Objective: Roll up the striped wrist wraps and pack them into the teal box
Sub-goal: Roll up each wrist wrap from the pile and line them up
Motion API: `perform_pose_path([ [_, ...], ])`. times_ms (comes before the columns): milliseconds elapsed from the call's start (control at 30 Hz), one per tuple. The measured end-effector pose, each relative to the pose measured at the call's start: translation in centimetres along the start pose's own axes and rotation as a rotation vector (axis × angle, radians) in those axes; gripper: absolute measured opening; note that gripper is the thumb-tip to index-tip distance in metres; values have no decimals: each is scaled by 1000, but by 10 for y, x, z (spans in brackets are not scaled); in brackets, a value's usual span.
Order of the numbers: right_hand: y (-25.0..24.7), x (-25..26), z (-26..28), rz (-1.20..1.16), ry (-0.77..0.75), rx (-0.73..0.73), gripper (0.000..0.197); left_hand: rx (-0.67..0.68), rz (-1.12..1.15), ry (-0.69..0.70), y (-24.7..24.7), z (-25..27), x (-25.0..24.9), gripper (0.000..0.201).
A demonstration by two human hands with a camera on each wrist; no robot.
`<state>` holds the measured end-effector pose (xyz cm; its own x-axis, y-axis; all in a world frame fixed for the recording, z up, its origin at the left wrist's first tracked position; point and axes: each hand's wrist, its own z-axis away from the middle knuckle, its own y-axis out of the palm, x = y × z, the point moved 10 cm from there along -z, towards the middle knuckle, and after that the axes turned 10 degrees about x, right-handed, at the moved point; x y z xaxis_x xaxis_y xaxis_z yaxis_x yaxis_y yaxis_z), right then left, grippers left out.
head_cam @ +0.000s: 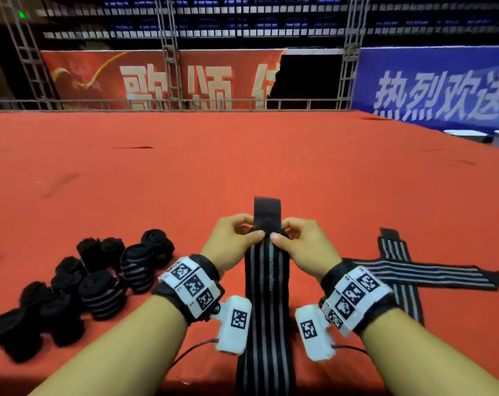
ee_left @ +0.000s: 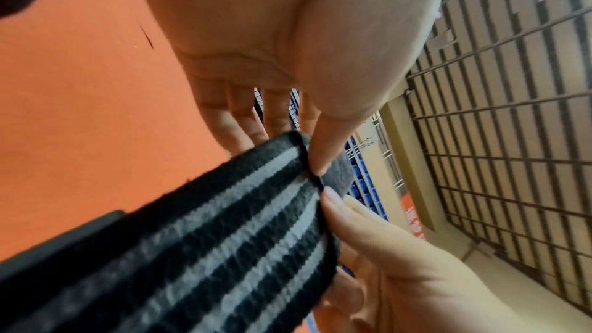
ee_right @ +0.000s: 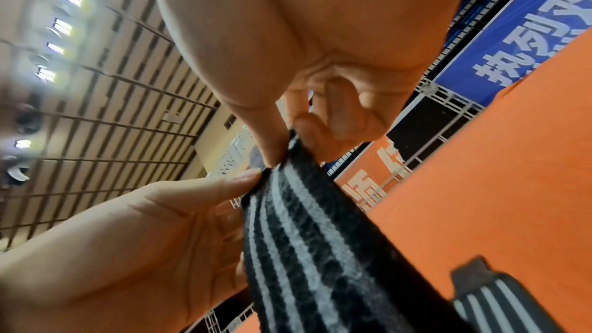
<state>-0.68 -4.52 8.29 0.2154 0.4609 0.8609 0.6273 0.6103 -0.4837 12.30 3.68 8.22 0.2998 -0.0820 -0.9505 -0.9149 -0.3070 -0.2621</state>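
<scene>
A black wrist wrap with grey stripes [head_cam: 267, 281] runs up from the near table edge between my arms. My left hand [head_cam: 237, 237] and right hand [head_cam: 294, 238] both pinch its upper end, thumbs side by side on the striped face. A black fastening tab [head_cam: 267, 212] sticks up above the fingers. In the left wrist view my left hand [ee_left: 312, 153] has its thumb on the wrap [ee_left: 208, 237]. In the right wrist view my right hand [ee_right: 288, 142] pinches the wrap [ee_right: 320, 250] between thumb and forefinger. No teal box is in view.
Several rolled black wraps [head_cam: 100, 281] stand in a cluster at the left on the red cloth [head_cam: 242, 161]. Two flat striped wraps [head_cam: 408, 272] lie crossed at the right, one of them [ee_right: 499, 300] also in the right wrist view. Metal railings and banners stand beyond the far edge.
</scene>
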Motion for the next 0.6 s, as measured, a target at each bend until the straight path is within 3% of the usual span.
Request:
perform_pose_path([
  [200,23,-77,-45,118,123,22,5,-13,-65,-77,-2,-48,90,15],
  [400,39,-149,-83,102,279,67,5,14,-146,-229,-1,-93,172,14],
  [600,41,-192,-114,38,361,87,5,49,-203,-290,-2,-139,208,15],
])
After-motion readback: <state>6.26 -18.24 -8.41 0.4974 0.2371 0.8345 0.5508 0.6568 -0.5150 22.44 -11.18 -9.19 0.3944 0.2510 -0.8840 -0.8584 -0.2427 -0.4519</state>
